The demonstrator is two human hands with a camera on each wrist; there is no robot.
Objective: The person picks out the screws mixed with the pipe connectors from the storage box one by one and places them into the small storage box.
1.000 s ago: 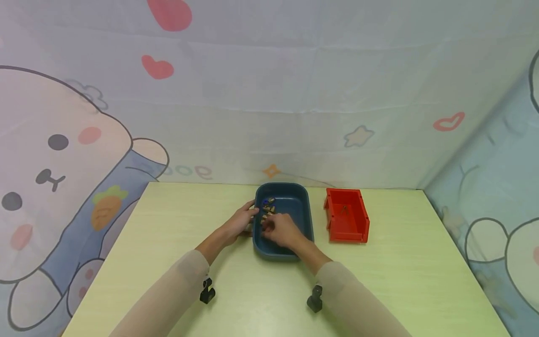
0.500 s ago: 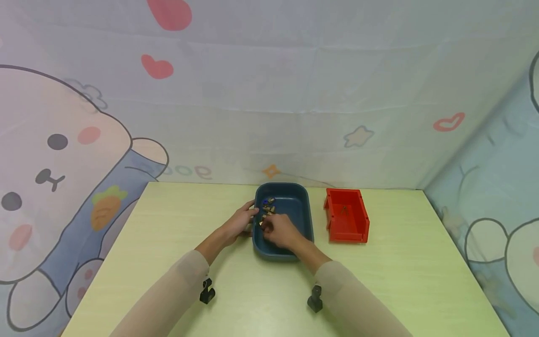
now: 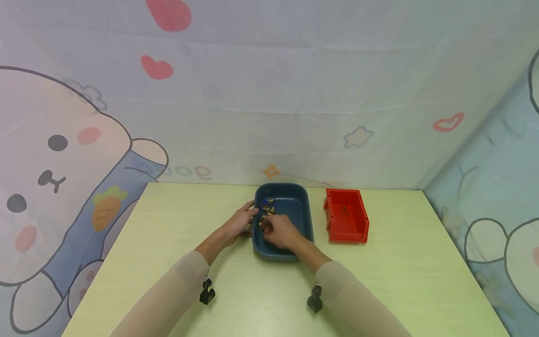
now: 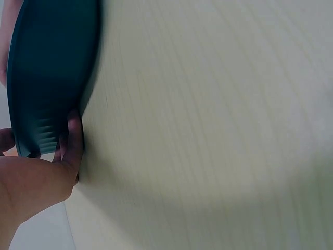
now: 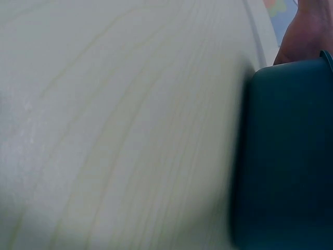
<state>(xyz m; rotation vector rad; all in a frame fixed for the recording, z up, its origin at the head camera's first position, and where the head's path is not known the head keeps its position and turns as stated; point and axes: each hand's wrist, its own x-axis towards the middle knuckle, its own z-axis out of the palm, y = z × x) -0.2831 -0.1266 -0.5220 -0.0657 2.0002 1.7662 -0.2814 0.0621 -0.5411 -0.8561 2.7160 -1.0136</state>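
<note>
A dark blue plastic bin (image 3: 299, 210) stands near the back of the table, its near end wall filling the right of the right wrist view. My left hand (image 3: 238, 222) grips its left side, thumb at the rim and fingers along the outer wall; the left wrist view shows this hand (image 4: 41, 179) from behind. Several small brass fittings (image 3: 269, 209), one with a blue part, lie along the bin's left side. Down inside the bin, my right hand (image 3: 281, 230) has its fingers curled beside the nearest fittings. I cannot tell whether a fitting is between its fingertips.
To the right of the blue bin stands a red open-front bin (image 3: 346, 220) with a small metallic piece (image 3: 344, 210) in it. Both stand on a pale wood-grain table (image 3: 404, 271). A printed cloth (image 3: 294, 84) hangs behind the table's back edge.
My right hand's fingertips have shifted slightly left inside the blue bin. My left hand has kept its grip on the bin's side, and both bins have stayed in place.
</note>
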